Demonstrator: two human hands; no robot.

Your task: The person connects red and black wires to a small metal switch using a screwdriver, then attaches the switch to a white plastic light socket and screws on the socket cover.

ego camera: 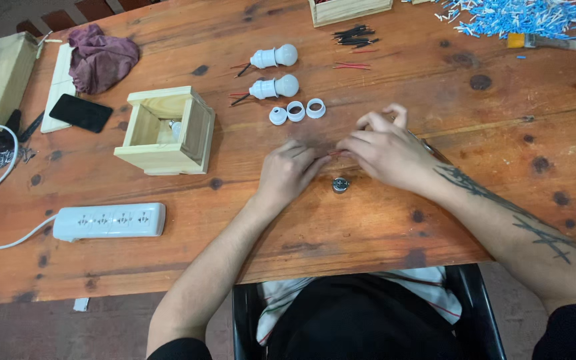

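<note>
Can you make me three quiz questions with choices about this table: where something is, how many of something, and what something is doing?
1. Where is the black phone?
A. On a pale board left of the wooden box
B. Inside the box
C. On the power strip

2. How many white rings lie in a row under the bulbs?
A. One
B. Three
C. Six

3. What are the hands doing?
A. Resting apart
B. Lifting the box
C. Pinching a thin red wire

Answers: 1 A, the phone lies on the board beside the wooden box. 2 B, three rings sit side by side. 3 C, the left hand and right hand meet at the red wire.
</note>
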